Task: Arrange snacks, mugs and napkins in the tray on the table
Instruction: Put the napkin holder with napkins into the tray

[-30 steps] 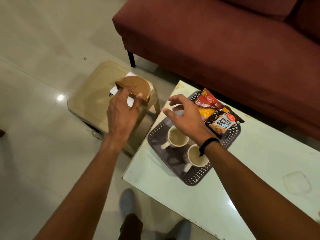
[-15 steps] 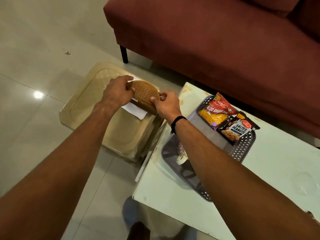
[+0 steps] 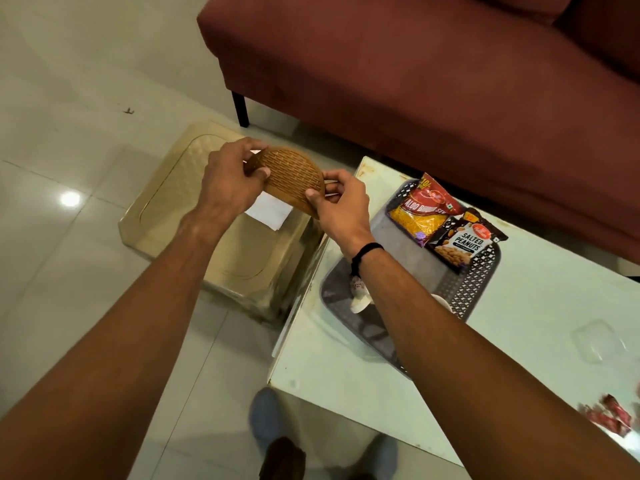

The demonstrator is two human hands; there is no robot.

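A brown semicircular woven napkin holder [image 3: 292, 180] is held above the tan stool [image 3: 173, 209]. My left hand [image 3: 232, 181] grips its left end and my right hand [image 3: 341, 202] grips its right edge. White napkins [image 3: 268, 211] show beneath the holder. A dark perforated tray [image 3: 474, 282] lies on the white table [image 3: 540, 320]. In its far end lie a red and yellow snack packet [image 3: 424, 213] and a black salted peanuts packet [image 3: 462, 242]. My right forearm hides most of the white mugs [image 3: 360, 296] in the tray.
A maroon sofa [image 3: 433, 71] stands behind the table and stool. Red wrappers [image 3: 609, 417] lie at the table's right edge. My feet [image 3: 266, 417] stand on the pale tiled floor between stool and table.
My right hand left the tray and took hold of the holder's right edge. Both hands have lifted the holder slightly, and its woven face is turned more toward me.
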